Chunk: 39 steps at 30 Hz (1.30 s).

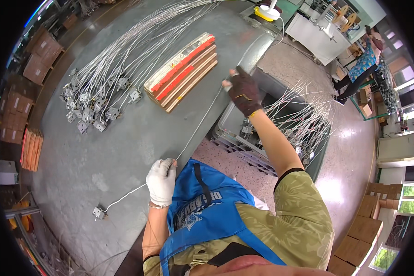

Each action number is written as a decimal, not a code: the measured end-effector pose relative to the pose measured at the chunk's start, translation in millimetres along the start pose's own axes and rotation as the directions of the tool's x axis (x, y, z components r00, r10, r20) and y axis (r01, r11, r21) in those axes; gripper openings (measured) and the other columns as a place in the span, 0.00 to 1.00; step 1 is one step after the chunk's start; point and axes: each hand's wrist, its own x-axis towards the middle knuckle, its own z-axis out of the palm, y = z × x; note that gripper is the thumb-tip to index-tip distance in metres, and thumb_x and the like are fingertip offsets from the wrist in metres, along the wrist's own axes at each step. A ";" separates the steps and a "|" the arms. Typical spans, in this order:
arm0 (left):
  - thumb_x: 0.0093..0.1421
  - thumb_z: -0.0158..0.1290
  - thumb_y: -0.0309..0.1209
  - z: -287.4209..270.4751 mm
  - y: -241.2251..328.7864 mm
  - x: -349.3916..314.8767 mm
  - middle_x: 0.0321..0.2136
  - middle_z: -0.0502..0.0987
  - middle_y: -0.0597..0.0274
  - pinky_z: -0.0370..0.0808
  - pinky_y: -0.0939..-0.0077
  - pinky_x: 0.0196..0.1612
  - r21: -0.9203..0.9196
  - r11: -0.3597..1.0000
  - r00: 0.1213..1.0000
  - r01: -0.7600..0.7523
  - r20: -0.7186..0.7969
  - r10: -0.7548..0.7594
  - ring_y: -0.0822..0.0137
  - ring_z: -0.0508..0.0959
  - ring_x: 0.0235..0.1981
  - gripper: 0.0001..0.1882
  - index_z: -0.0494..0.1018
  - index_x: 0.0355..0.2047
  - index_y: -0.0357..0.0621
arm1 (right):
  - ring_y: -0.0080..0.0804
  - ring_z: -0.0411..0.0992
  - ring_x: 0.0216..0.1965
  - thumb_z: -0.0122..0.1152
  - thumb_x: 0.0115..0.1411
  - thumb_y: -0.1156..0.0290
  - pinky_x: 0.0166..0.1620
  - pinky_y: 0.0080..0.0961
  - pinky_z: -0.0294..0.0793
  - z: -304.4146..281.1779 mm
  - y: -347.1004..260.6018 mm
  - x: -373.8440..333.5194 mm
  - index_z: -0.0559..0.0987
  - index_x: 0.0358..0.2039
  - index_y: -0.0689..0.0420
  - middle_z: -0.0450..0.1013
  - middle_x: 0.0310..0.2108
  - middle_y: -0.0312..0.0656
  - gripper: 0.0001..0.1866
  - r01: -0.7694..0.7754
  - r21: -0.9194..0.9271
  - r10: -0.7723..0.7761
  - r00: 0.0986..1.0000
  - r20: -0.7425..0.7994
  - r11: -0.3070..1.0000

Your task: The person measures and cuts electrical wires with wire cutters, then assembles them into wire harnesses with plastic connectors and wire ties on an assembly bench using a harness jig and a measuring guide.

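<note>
My left hand (161, 180), in a white glove, is closed around a thin white cable (198, 125) at the near edge of the grey worktable (101, 152). The cable runs taut up to my right hand (244, 90), in a dark fingerless glove, which pinches its far end above the table's right edge. Behind my left hand the same cable trails down to a small square metal fitting (98, 213) lying on the table.
A heap of similar cables with square metal fittings (96, 101) lies at the table's far left. A stack of red and tan wooden slats (181, 71) sits mid-table. A grey crate (262, 124) of more cables stands below my right arm. Another person (361, 64) works far right. Cardboard boxes line both sides.
</note>
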 end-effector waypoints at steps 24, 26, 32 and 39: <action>0.54 0.63 0.22 -67.8 -40.2 -108.3 0.36 0.77 0.61 0.73 0.60 0.42 0.334 0.935 0.991 0.121 -0.094 -0.094 0.53 0.75 0.37 0.11 0.76 0.37 0.46 | 0.46 0.71 0.54 0.59 0.61 0.45 0.59 0.45 0.67 -2.0 22.7 20.3 0.81 0.44 0.60 0.75 0.47 0.46 0.29 0.005 -0.360 0.056 0.986 0.159 0.933; 0.53 0.62 0.21 -68.0 -39.3 -110.8 0.36 0.77 0.61 0.72 0.59 0.43 0.412 0.906 0.992 0.097 -0.111 -0.055 0.52 0.74 0.38 0.12 0.76 0.36 0.46 | 0.46 0.72 0.53 0.59 0.61 0.45 0.58 0.44 0.68 3.2 30.3 19.3 0.83 0.42 0.59 0.76 0.45 0.46 0.27 0.039 -0.379 0.005 0.993 0.115 0.925; 0.54 0.61 0.25 -79.3 -41.9 -124.9 0.35 0.76 0.59 0.70 0.57 0.44 0.394 0.876 0.960 0.277 -0.144 -0.239 0.51 0.74 0.40 0.10 0.77 0.38 0.48 | 0.51 0.76 0.48 0.57 0.63 0.53 0.52 0.44 0.76 7.6 58.8 24.2 0.85 0.33 0.59 0.80 0.38 0.52 0.21 0.183 -0.267 -0.098 0.948 0.304 0.946; 0.54 0.64 0.31 -88.6 -50.9 -128.0 0.36 0.76 0.62 0.68 0.60 0.44 0.382 0.888 0.966 0.258 -0.120 -0.229 0.54 0.74 0.40 0.11 0.76 0.36 0.48 | 0.55 0.71 0.58 0.55 0.62 0.54 0.58 0.46 0.72 13.5 68.0 23.7 0.83 0.47 0.56 0.75 0.56 0.54 0.22 0.227 -0.281 -0.131 0.937 0.322 0.932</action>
